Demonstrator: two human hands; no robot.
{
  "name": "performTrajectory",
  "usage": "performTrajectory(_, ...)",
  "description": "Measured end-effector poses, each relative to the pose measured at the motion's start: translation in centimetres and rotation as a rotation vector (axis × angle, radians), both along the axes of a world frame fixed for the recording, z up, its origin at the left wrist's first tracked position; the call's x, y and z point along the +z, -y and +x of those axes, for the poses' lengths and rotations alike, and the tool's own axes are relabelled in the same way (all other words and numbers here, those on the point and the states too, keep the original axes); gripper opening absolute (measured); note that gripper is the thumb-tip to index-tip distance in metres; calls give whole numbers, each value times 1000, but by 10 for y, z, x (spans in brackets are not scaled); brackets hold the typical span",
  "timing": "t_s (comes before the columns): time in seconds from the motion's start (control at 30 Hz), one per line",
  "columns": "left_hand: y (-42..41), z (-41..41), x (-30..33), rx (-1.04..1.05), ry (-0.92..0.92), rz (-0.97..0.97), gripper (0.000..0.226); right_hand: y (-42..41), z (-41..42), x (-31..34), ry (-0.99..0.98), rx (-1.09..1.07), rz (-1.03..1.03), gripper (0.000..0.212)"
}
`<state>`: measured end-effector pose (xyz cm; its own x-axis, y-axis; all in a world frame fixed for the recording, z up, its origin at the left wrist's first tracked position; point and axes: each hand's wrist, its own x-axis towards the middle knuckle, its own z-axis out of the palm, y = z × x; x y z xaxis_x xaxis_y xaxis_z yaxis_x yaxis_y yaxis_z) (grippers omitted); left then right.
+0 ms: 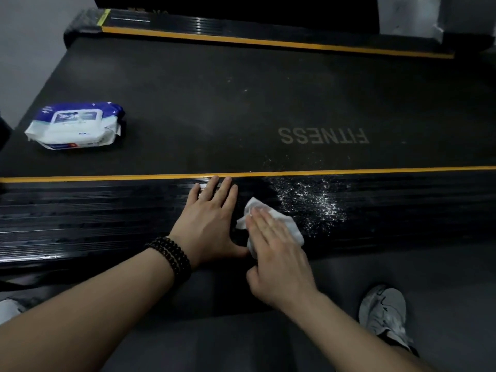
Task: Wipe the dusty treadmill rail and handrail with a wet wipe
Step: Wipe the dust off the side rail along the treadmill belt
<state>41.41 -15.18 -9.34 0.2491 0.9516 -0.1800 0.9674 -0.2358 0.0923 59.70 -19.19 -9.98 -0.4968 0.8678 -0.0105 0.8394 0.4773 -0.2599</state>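
Observation:
The near treadmill rail is black, ribbed and edged with a yellow stripe. White dust speckles it to the right of my hands. My left hand rests flat on the rail with straight fingers, a bead bracelet on its wrist. Beside it, my right hand presses a crumpled white wet wipe onto the rail with straight fingers, just left of the dust patch. No handrail is in view.
A blue and white wet wipe pack lies on the dark treadmill belt, far left. The far rail runs along the top. My grey shoe stands on the floor at lower right.

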Motion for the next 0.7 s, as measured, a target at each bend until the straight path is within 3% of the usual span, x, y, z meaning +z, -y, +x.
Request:
performTrajectory(0.13,-1,0,1,0,-2,2,134,11,23,0,7,90,-2,96)
performTrajectory(0.3,-1,1,2,0,1,-5,134,-15,8,4,11,-24,-20,96)
performTrajectory(0.5,0,0,-1,-5,9,6,134,12,11,4,14,87,-40,99)
performTrajectory(0.7,0,2,0,7,19,3,132,-17,5,7,28,9,-36,98)
